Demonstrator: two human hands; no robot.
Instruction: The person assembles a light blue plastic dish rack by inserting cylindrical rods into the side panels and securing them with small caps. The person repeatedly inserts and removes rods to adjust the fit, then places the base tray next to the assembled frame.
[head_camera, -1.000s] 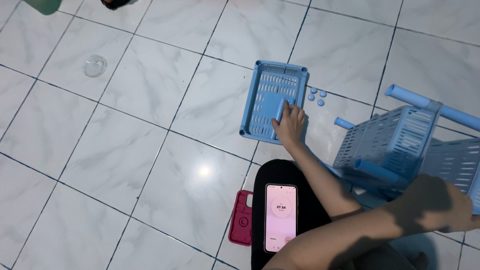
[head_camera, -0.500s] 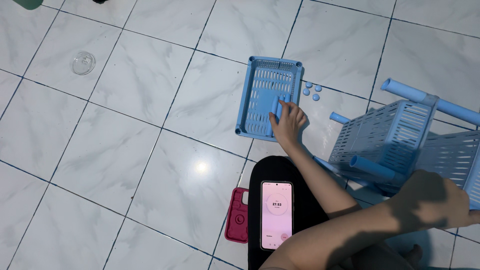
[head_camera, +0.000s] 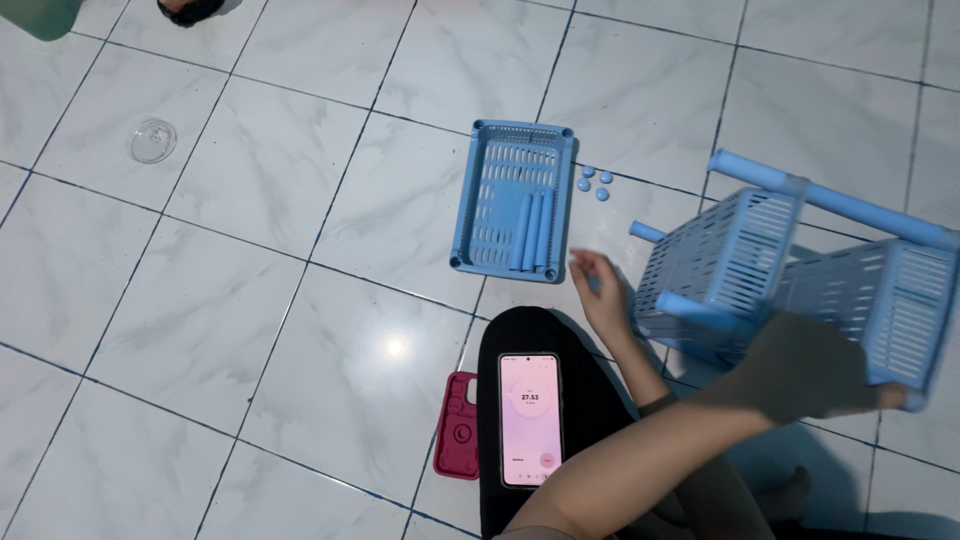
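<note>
Head view looks down on a person sitting on a white marble-tile floor (head_camera: 250, 230). Left hand (head_camera: 600, 290) hovers low over the floor, fingers loosely spread, gripping nothing, just beside the near right corner of a flat blue slatted tray (head_camera: 500, 205) that lies on the tiles with a few blue rods (head_camera: 535, 232) resting in it. Right hand is hard to read, dark and blurred at the right, apparently pressed against the blue basket rack (head_camera: 800, 275), which is tipped on its side; can't tell whether the fingers are closed on it. Four small blue caps (head_camera: 594, 181) sit on the floor between tray and rack. A phone (head_camera: 529, 418) with a pink screen rests on the person's black-clad thigh, and a red phone case (head_camera: 459, 424) lies on the tile just left of it. A clear round lid (head_camera: 153, 140) sits far off to the left.
</note>
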